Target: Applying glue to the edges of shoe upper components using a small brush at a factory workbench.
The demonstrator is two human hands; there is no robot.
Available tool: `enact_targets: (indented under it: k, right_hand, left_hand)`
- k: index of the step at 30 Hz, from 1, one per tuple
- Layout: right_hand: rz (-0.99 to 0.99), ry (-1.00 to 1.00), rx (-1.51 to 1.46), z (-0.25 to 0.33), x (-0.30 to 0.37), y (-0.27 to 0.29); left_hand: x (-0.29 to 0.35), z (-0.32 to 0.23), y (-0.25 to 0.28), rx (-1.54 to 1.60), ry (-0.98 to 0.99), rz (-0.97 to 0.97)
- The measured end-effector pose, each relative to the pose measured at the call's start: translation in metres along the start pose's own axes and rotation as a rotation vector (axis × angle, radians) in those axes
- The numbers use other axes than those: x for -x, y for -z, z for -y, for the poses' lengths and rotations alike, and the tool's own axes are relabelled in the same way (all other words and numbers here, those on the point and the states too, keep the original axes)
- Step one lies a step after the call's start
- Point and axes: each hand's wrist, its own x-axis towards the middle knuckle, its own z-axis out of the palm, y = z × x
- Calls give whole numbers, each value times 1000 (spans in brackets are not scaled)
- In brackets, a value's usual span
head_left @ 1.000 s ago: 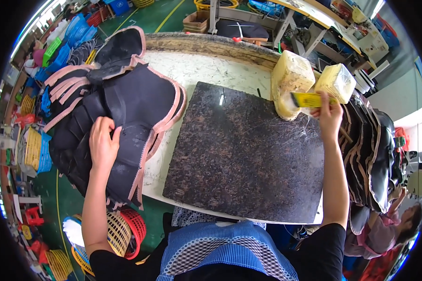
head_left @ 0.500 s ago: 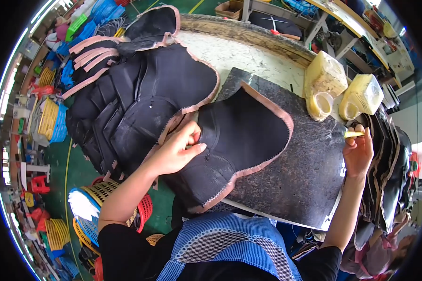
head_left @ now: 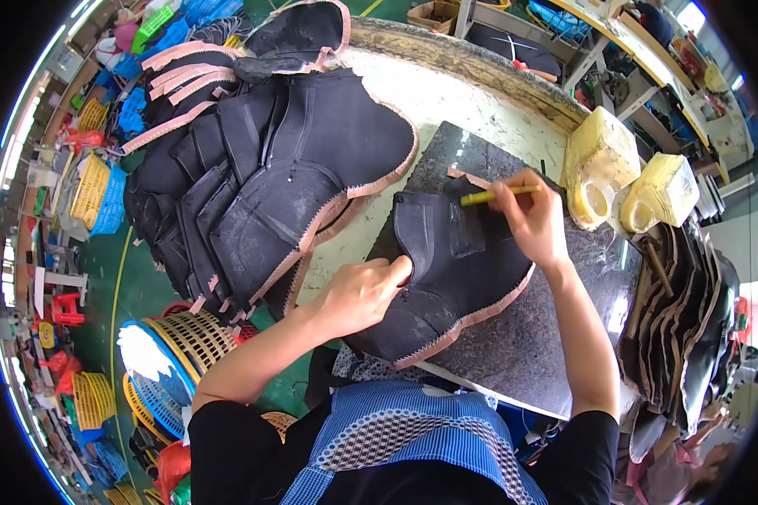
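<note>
**Yellow-handled tool point(head_left: 480, 199) over a black piece point(head_left: 501, 257), working end hard to make out**

Starting at the fingertips: got the tool pinched between thumb and fingers of the right hand point(head_left: 532, 220), seen almost edge-on. Seeing a darker squarish patch just below it, but can't tell if tool, shadow or something wet. Over at the left hand point(head_left: 358, 295), got fingers curled together against the black piece's raised flap, tips tucked away, so can't tell a pinch from a press.

Moving outward: got the black piece lying over a dark speckled slab point(head_left: 522, 353), trimmed in pinkish zigzag edging, upper right partly covered by the right hand. Under the slab, catching just parts of a pale worktable point(head_left: 404, 80).

To the left, a fanned stack of similar black pieces point(head_left: 354, 126), lower layers mostly buried. Past the slab's far right corner, two yellowed containers point(head_left: 602, 156), insides unreadable. Bottom edge: blue apron point(head_left: 413, 429), cut off. Lower right: another person point(head_left: 669, 471), blurry, sliced by the fisheye rim.
</note>
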Motion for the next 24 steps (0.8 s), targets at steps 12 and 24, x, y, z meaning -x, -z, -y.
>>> enact_targets:
  k: [12,24]
  right_hand:
    - [102,-179,-42,-14,47,30]
    - [-76,-113,-18,-19,122,55]
  left_hand:
    - [7,-4,-3,12,12,-77]
    - [-2,-4,-8,128,44,-109]
